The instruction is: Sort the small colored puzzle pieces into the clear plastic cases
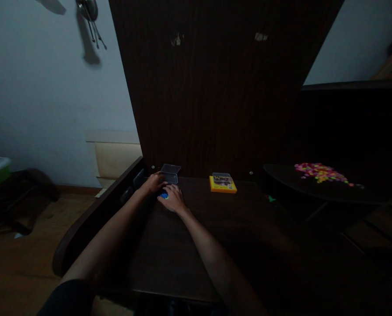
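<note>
At the far left of the dark table, a clear plastic box [170, 177] lies with its hinged lid raised. My left hand [154, 182] is at the box's left edge, its fingers curled against it. Just in front of the box, my right hand [173, 199] rests low over a small patch of blue pieces [164, 195], thumb and fingers apart. A few yellowish bits show among the blue. Part of the patch is hidden under the right hand, and the light is dim.
A yellow box [223, 189] with another clear case [222, 177] on it stands toward the table's back. A pile of pink and yellow pieces [321, 172] lies on a curved shelf at right. A small green piece [271, 199] sits nearby. A raised side board [97, 215] edges the table's left.
</note>
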`<action>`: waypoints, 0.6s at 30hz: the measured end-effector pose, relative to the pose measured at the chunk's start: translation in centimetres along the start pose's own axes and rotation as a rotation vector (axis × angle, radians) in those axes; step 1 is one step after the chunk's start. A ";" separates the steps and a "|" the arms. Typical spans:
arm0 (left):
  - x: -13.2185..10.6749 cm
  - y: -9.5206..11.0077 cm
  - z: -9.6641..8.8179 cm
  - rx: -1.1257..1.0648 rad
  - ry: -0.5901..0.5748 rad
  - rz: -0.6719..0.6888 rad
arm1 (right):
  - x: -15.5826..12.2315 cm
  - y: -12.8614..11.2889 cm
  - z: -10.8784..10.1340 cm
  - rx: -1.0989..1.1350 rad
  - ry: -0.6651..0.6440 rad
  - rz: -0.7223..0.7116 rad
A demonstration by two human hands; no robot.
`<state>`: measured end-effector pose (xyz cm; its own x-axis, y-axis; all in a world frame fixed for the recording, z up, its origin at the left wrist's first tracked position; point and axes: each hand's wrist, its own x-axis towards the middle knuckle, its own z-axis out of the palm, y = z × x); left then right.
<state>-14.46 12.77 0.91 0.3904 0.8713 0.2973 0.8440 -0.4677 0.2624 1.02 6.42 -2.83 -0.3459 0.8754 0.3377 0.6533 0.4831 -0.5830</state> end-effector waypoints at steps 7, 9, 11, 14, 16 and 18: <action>0.4 -0.7 0.9 0.046 -0.026 -0.027 | 0.2 0.5 0.5 0.136 -0.153 -0.147; 0.5 -0.8 1.1 0.059 -0.037 -0.025 | 0.2 0.7 0.2 0.217 -0.153 -0.180; 0.5 -0.7 1.2 0.072 -0.051 -0.019 | 0.2 0.8 -0.1 0.301 -0.140 -0.188; 0.6 -0.6 1.3 0.090 -0.063 -0.002 | 0.2 0.7 -0.3 0.412 -0.109 -0.144; 0.6 -0.5 1.2 0.098 -0.062 0.014 | -0.1 0.7 -0.5 0.469 -0.061 -0.109; 0.7 -0.4 1.2 0.102 -0.044 0.025 | -0.5 1.0 -0.9 0.487 0.022 -0.104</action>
<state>-14.12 13.71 -0.07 0.4259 0.8661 0.2615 0.8659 -0.4740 0.1596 2.41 6.42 -2.93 -0.3748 0.8242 0.4246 0.2241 0.5250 -0.8211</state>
